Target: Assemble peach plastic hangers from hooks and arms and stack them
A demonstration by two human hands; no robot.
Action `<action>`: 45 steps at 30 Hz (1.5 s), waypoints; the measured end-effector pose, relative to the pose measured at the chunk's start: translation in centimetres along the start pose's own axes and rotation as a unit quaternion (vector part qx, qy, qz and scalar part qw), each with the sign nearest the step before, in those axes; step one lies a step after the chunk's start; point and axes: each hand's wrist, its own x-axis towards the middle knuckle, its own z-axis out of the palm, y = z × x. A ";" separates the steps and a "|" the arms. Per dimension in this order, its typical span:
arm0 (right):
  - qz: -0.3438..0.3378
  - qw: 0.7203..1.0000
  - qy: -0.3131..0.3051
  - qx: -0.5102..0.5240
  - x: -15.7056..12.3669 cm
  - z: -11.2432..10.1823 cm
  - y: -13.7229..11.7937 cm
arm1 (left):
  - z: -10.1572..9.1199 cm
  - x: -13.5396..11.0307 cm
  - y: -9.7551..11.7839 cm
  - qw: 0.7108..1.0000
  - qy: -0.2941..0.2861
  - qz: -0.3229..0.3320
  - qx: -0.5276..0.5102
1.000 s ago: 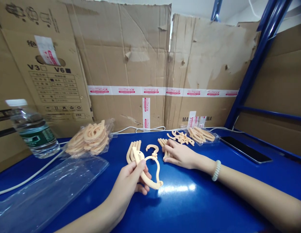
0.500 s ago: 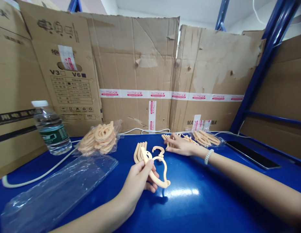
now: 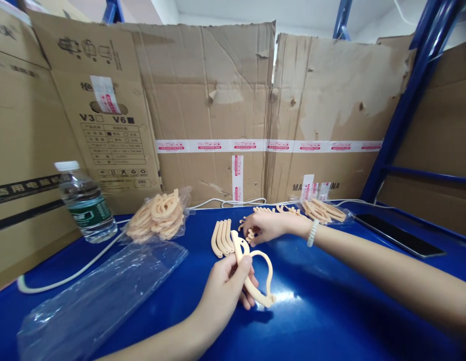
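Head view: near the desk's (image 3: 315, 321) left edge we see a water bottle (image 3: 88, 208), then curved bars (image 3: 222, 238). Our left hand (image 3: 225, 283) grips a beige hanger piece (image 3: 260, 296) above mid-desk. Toward the back edge, our right hand (image 3: 268, 224) curls at a hook (image 3: 251, 234); we cannot tell whether it grips. Near the back right corner lies a smartphone (image 3: 400, 234).

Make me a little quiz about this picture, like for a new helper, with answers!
1. What does the left hand hold? A: a thin white cable; B: a cream, curved, plastic-looking piece; C: a flat, clear plastic bag.
2. True or false: the clear, green-labelled plastic bottle has a white cap.
3. Fill in: the pale, coiled bracelet is on the person's ____ wrist.
Key: 1 B; 2 true; 3 right.
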 end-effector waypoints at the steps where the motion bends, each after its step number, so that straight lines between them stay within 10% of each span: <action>1: 0.008 1.000 -0.005 0.001 0.5 -0.1 0.8 | 0.0 0.0 0.0 1.000 -0.002 0.000 0.000; 13: 0.082 0.996 -0.022 0.003 4.5 -2.1 5.6 | -0.2 0.3 -0.5 1.000 -0.003 -0.006 -0.015; 19: 0.033 0.994 0.103 -0.015 2.5 -2.1 -0.1 | 0.1 -0.7 -0.6 0.998 -0.058 0.027 -0.002; 25: -0.107 0.986 0.125 -0.034 2.8 3.5 -5.9 | 0.3 -1.9 -0.3 0.984 -0.177 0.021 0.008; 31: -0.050 0.992 0.115 0.010 6.1 6.4 -3.4 | 0.1 -1.3 0.0 0.992 -0.117 0.041 -0.036; 40: -0.037 0.985 0.158 0.059 8.8 4.1 -0.9 | -1.2 0.9 0.5 0.996 0.015 0.060 -0.061; 45: 0.006 0.954 0.285 0.089 5.1 1.5 -1.8 | -2.0 1.5 0.5 0.996 0.021 0.076 -0.037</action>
